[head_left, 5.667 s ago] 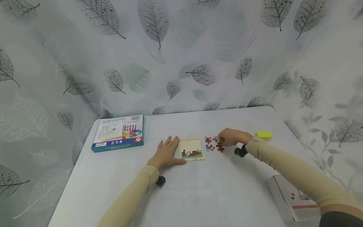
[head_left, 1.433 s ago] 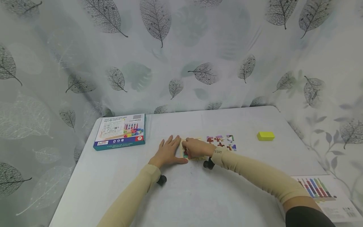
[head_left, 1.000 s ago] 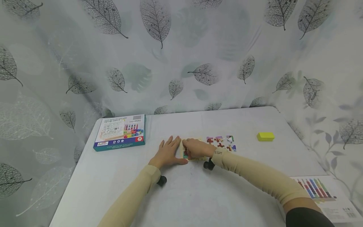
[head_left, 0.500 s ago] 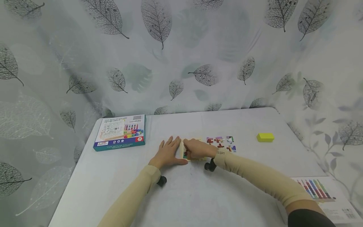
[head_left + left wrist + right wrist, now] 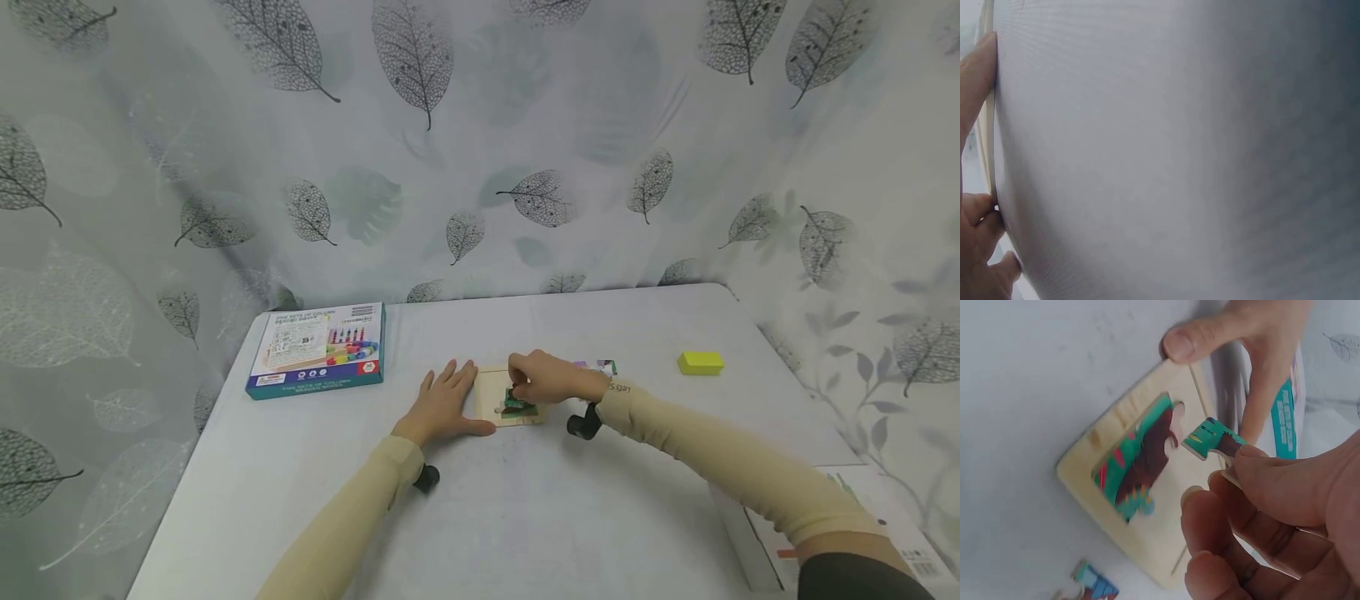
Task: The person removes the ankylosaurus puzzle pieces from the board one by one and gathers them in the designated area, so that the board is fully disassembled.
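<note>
A shallow wooden puzzle tray (image 5: 489,383) lies mid-table, with joined green-and-brown jigsaw pieces (image 5: 1144,462) along its near side and bare wood at the near-left corner. Fingers spread, my left hand (image 5: 441,404) rests against the tray's left edge; the right wrist view shows its thumb on the near corner. Over the tray, my right hand (image 5: 551,377) pinches a green puzzle piece (image 5: 1207,436) with a brown patch between thumb and fingertips. Loose jigsaw pieces (image 5: 606,367) lie right of the tray, mostly hidden behind the right hand and wrist.
A teal-edged box (image 5: 315,350) with bead pictures lies at the back left. At the back right sits a yellow block (image 5: 700,363). A white box (image 5: 892,508) stands at the near right, partly under the right forearm. A leaf-patterned curtain (image 5: 480,150) rises behind the table.
My right hand first came from the loose pieces to the tray's left part. Now it has moved right and up, pinching a piece; the near-left corner, green before, shows bare wood. Left hand unmoved.
</note>
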`<state>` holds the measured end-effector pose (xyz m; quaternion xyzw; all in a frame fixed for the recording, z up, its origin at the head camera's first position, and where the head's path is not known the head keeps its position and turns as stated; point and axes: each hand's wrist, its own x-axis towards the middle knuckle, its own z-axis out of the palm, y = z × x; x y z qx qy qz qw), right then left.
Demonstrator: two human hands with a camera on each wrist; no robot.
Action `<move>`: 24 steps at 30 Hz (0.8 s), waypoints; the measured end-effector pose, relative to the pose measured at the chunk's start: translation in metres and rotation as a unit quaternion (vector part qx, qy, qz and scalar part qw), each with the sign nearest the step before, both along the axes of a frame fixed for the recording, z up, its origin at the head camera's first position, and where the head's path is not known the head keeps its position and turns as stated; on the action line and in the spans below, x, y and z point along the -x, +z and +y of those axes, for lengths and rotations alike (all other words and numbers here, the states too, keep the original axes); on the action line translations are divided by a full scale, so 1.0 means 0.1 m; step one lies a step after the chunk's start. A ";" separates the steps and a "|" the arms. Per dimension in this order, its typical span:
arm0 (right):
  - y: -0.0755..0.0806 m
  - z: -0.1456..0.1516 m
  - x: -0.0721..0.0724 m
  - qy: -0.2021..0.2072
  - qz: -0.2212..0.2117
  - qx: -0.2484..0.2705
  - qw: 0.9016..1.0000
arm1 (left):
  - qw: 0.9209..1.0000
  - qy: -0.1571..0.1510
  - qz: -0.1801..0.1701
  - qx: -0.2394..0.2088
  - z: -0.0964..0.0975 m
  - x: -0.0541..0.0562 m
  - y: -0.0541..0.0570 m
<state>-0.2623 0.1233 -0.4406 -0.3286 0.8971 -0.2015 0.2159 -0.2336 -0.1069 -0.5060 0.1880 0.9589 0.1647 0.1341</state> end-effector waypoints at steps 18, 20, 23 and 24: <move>0.03 0.45 -0.07 0.002 -0.021 -0.069 0.997 | 1.000 -0.001 0.002 0.004 -0.01 0.03 -0.05; -0.01 0.47 -0.09 0.004 -0.018 -0.082 0.997 | 1.000 -0.002 0.003 0.007 -0.01 0.03 -0.06; -0.05 0.49 -0.10 0.003 -0.017 -0.095 0.995 | 1.000 -0.003 0.003 0.009 -0.01 0.03 -0.06; -0.06 0.50 -0.11 0.002 -0.017 -0.097 0.995 | 1.000 -0.003 0.003 0.010 0.00 0.03 -0.06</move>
